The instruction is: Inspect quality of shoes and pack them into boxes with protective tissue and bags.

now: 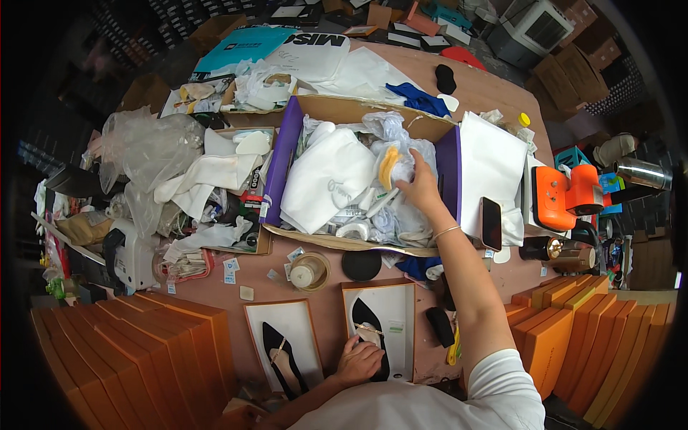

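Note:
My left hand (360,360) is curled over a black pointed flat shoe (367,320) with a thin strap, lying in an open shoe box (401,351) with a white inside. A matching shoe (281,351) lies in another white-lined tray (304,322) to the left. My right hand (421,183) reaches over a purple-sided carton (448,161), thumb and fingers apart. It is beside a yellow piece (388,166) and crumpled clear plastic bags (410,215). A white cloth bag (326,175) fills the carton's left half. Whether my right fingertips touch the plastic is unclear.
Stacked orange shoe boxes (143,351) stand at my left, and more orange boxes (573,337) at my right. A phone (491,223) leans right of the carton. Farther right is an orange tool (566,193). A clear cup (309,272) and black lid (361,265) lie before the carton.

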Demonstrator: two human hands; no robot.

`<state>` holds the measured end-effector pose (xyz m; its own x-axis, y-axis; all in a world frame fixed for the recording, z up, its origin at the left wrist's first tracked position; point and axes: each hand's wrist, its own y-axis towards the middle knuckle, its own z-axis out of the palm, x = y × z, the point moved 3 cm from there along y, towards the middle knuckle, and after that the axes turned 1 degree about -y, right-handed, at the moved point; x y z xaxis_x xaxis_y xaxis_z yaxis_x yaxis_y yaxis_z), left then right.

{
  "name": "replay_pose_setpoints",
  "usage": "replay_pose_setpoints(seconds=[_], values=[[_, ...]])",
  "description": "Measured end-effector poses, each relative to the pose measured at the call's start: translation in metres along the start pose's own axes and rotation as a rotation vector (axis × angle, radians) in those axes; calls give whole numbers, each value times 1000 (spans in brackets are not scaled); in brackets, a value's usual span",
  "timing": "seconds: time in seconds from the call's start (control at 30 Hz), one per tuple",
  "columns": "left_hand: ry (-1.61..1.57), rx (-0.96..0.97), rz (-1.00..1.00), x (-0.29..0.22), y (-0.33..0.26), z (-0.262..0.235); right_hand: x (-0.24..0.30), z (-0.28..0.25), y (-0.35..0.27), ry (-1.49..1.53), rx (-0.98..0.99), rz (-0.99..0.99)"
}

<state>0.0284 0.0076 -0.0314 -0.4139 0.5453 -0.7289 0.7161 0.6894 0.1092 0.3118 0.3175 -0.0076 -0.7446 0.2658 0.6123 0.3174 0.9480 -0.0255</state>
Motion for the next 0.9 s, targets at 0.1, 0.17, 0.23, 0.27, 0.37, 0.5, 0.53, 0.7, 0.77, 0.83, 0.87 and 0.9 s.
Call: replay_pose_setpoints(seconds=[0.1,0.17,0.23,0.27,0.37,0.5,0.53,0.7,0.77,0.83,0.87,0.9], values=[[17,-6,8,-1,-1,2,-7,-14,1,289,-3,13],[12,-9,11,-2,-1,1,-9,-15,-6,450,118,29],[1,-10,6,-3,-2,1,-1,-19,-22,802,177,109],[-4,-14,-1,-4,-2,0,12,-23,-34,981,212,145],[-84,-23,-25,-5,-3,-6,50,-35,-90,1222,355,173],[-237,-189,-96,-7,-2,-43,55,-25,-172,1570,511,195],[-285,-246,-176,-9,-4,-60,54,-22,-191,1631,517,261],[-1291,-373,-581,-9,-23,-88,81,0,-300,1139,743,242],[-1469,-316,-683,-19,-26,-86,97,5,-337,1092,832,181],[-1476,-325,-679,-25,-38,-84,98,8,-356,1065,838,165],[-1531,-333,-695,-33,-46,-83,97,8,-364,1050,836,159],[-1585,-342,-712,-38,-54,-80,97,6,-375,1103,862,173]])
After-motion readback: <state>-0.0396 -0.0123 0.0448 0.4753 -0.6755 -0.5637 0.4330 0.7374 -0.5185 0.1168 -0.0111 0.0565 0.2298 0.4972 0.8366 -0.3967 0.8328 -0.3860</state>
